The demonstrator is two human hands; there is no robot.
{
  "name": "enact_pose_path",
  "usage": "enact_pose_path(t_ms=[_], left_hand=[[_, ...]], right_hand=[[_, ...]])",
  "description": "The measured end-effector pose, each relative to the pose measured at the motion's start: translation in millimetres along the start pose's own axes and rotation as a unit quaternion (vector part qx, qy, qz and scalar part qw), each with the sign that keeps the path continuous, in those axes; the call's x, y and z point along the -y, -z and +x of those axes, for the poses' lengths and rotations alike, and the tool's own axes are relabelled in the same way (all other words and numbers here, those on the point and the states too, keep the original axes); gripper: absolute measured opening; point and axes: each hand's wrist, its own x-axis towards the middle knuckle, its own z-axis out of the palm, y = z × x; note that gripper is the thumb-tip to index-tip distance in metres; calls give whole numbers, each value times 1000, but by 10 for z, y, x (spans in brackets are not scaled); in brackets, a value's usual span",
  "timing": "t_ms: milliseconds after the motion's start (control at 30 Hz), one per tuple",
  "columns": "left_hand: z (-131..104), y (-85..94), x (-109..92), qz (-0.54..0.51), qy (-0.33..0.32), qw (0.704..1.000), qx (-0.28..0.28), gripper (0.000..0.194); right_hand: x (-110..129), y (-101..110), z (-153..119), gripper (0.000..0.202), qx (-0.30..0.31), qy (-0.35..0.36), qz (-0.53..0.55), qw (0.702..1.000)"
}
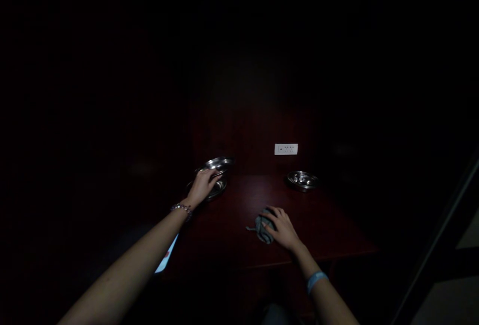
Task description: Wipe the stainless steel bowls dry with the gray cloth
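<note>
My left hand [202, 185] is closed at the near rim of a shiny steel bowl [220, 164], which is tilted and raised off the table. Just below it, partly hidden by my hand, a second steel bowl [220, 188] sits on the dark red table [247, 195]. Near the table's front edge, my right hand [283, 228] is curled over a bunched grey-green cloth [263, 230], pressing it to the tabletop. A loose end of the cloth sticks out to the left.
Toward the back right of the table stands another steel bowl [303, 180]. A white socket panel [286, 149] is on the wall behind. A lit phone-like screen [167, 256] shows beside my left forearm. The surroundings are very dark.
</note>
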Motion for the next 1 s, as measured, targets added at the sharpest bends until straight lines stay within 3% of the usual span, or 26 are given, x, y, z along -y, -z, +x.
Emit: enact_pose_path(t_ms=[100, 200, 333, 433, 567, 1000], left_hand=[[-105, -64, -520, -16, -90, 995, 30, 27], [-436, -207, -986, -39, -147, 985, 84, 19], [-998, -451, -1300, -60, -163, 978, 115, 18], [-1320, -597, -1364, -58, -189, 970, 144, 18], [-1517, -701, -1371, -52, -220, 960, 168, 19], [-1416, -654, -1314, -37, -197, 966, 163, 21]], right_hand=[[8, 6, -24, 33, 7, 34, -6, 999], [-72, 52, -117, 38, 44, 92, 35, 994], [-374, 263, -337, 38, 54, 99, 84, 990], [-637, 451, -500, 35, 42, 49, 107, 992], [-827, 546, -618, 34, 21, 3, 126, 992], [-706, 568, -674, 37, 17, 9, 83, 996]])
